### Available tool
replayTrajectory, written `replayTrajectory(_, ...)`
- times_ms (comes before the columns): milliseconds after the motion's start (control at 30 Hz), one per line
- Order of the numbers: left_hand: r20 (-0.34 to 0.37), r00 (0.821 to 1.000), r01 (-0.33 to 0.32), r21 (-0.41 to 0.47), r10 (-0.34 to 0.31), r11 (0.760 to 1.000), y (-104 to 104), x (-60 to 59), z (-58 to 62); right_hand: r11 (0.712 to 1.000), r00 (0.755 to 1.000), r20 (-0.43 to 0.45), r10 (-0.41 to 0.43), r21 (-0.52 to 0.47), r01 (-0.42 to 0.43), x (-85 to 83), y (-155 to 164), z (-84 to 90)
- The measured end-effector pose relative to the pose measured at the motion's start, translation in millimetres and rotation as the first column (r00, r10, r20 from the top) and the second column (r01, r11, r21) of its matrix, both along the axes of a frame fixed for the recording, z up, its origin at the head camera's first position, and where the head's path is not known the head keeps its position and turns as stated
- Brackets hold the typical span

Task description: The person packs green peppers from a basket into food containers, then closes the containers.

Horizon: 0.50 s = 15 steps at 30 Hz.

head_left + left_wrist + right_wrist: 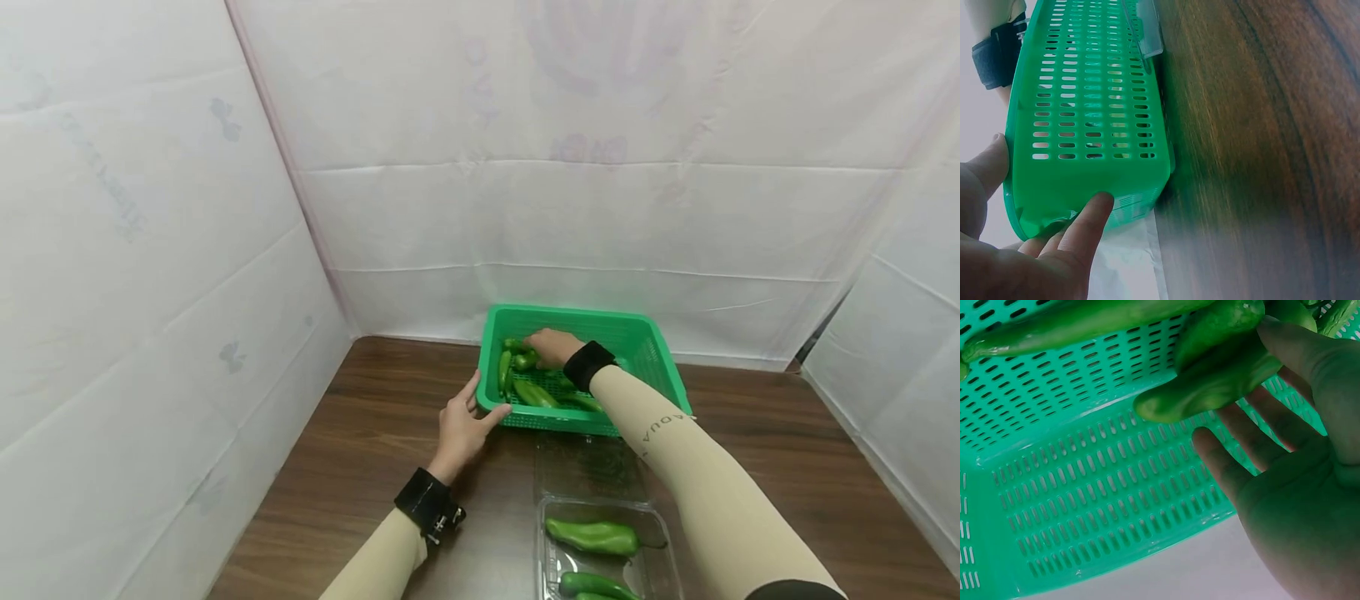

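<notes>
Grip closing on one green pepper (1210,387) inside the green basket (570,315) — right hand (551,346) reached over the near rim to the far left corner, thumb (1310,356) laid on top of the pepper, fingers (1254,431) curled beneath it. Pepper seemingly propped against a neighbour above the slotted floor, not yet clear of the basket.

Left hand (461,425) set at the basket's near left corner, spread, fingers straight: thumb over the rim, index finger (1091,219) flat against the perforated outer wall. Bracing rather than clutching, by the look of it.

Other peppers (534,392) lying loose along the basket's left side, just beside the held one. In front of the basket, nearer the body, a clear tray (540,542) with its lid open toward the basket and two peppers (592,536) inside. All of it on the dark wooden tabletop (360,433), white sheeting (525,208) behind and to both sides.

Judged from this: picking-up step, grasp made but lift not begun. Next move likely calling for a firmer pinch, then a straight rise high enough to clear the near wall without dragging neighbours along — left hand kept planted against any slide of the basket.
</notes>
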<state>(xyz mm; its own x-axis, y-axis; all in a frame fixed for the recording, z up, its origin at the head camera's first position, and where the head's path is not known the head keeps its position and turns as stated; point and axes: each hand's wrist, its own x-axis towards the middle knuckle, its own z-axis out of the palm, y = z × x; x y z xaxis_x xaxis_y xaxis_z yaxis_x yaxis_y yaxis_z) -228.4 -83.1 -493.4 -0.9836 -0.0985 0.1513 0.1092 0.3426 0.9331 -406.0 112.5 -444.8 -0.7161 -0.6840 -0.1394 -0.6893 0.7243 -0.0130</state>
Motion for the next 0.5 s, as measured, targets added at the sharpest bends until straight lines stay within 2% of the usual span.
replayTrajectory(267,0.017,1.0,-0.001,-0.001,0.001,1.0,3.3,1.3,-4.6,0.999,1.0,-0.003,0.027,-0.039,-0.027,6.9,-0.6,-3.7)
replayTrajectory(500,0.019,1.0,-0.009,0.008,0.009,1.0,1.2,-0.6,-3.4,0.998,0.999,-0.032,0.035,-0.055,-0.037,4.8,-2.7,-4.7)
